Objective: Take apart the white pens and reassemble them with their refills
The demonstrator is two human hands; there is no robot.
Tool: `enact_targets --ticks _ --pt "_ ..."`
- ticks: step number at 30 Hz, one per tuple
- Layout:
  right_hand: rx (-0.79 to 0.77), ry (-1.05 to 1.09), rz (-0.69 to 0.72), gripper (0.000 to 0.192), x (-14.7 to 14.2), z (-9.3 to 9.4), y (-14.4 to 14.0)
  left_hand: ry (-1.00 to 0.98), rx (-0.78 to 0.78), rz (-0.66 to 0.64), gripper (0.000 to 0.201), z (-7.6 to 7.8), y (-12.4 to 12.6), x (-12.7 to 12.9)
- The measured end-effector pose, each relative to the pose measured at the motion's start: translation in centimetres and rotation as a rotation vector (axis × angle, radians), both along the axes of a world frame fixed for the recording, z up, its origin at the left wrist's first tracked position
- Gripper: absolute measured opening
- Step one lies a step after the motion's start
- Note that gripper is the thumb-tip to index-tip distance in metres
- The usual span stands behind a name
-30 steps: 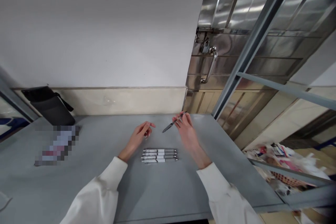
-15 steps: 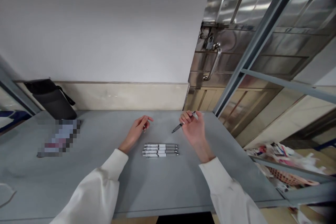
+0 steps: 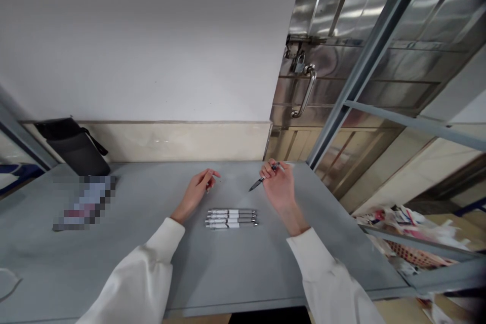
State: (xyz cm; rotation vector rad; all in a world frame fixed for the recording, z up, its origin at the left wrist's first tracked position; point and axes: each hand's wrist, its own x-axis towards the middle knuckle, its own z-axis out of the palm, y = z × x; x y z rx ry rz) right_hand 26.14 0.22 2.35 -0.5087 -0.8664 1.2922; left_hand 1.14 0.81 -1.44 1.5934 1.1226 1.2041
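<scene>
My left hand (image 3: 197,186) hovers over the table, its fingers curled in and the index finger reaching to the right. Whatever it may pinch is too small to make out. In my right hand (image 3: 279,185), the fingers close around a dark, slim pen (image 3: 257,183), its pointed end slanting down to the left. Between my forearms, several white-and-silver pens (image 3: 231,218) lie side by side in a neat row, silver ends to the right. Neither hand touches that row.
The grey table (image 3: 228,273) meets a tiled wall. At the left stand a dark bottle (image 3: 78,147) with a strap and a pixelated flat item (image 3: 85,202). A metal frame post (image 3: 364,68) rises at the right, beside a shelf holding a pink basket (image 3: 417,254) and plastic bags.
The pen in my right hand has turned slightly in the fingers. Both hands stay in nearly the same places, and the whole view has shifted a little.
</scene>
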Motion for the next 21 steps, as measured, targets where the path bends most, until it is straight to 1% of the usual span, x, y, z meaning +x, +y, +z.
enact_targets --ticks 3,5,11,14,21 --pt "-0.019 0.079 0.013 0.026 0.1 0.3 -0.1 0.121 0.06 0.01 0.045 0.3 -0.5 0.2" --pt "-0.03 0.146 0.039 0.025 0.2 0.5 -0.3 0.174 0.072 0.002 0.044 0.4 -0.8 0.4" --pt "-0.004 0.304 0.199 0.023 0.2 1.3 -0.8 0.187 0.069 -0.01 0.044 0.4 -0.9 0.4" --pt "0.006 0.318 0.23 0.024 0.0 1.3 -0.9 0.179 0.057 -0.022 0.044 0.2 -0.8 0.4" --pt "-0.004 0.27 0.204 0.027 -0.1 1.7 -1.1 0.166 0.044 -0.032 0.043 0.2 -0.6 0.4"
